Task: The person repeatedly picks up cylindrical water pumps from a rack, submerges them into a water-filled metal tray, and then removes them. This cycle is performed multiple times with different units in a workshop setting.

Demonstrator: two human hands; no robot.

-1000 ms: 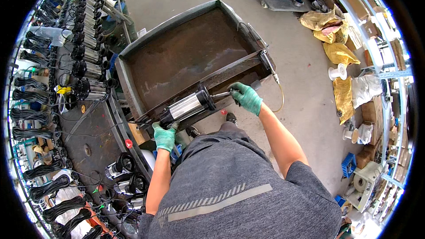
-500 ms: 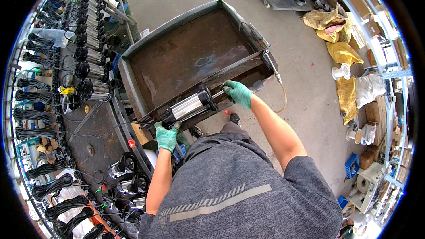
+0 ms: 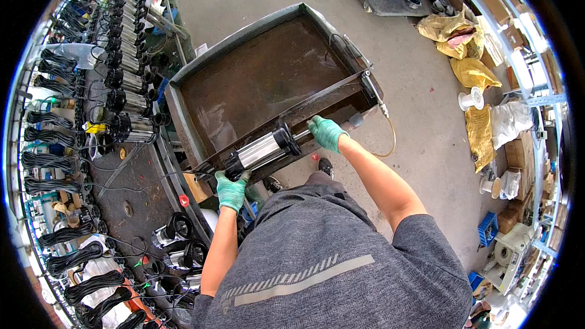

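Observation:
A submersible pump [image 3: 263, 150], a shiny metal cylinder with black ends, lies along the near edge of a dark metal tank [image 3: 172, 100]. My left hand [image 3: 231, 191], in a green glove, is closed on the pump's black left end; its fingertips are partly hidden. Out of the other black end runs a thin metal rod [image 3: 303, 134]. My right hand [image 3: 326, 133], gloved alike, has its fingers wrapped round that rod. A black cable [image 3: 143, 189] trails from the pump's left end toward the workbench.
On the left a dark workbench [image 3: 131, 219] carries a long row of similar pumps [image 3: 135, 128] and several coiled black cables [image 3: 52, 160]. A fitting with a yellowish hose [image 3: 393, 137] hangs at the tank's right side. Yellow sacks [image 3: 474, 73] and shelving stand at right.
The whole view has shifted slightly. Both hands keep their grip on the pump and its rod, with no clear movement of either.

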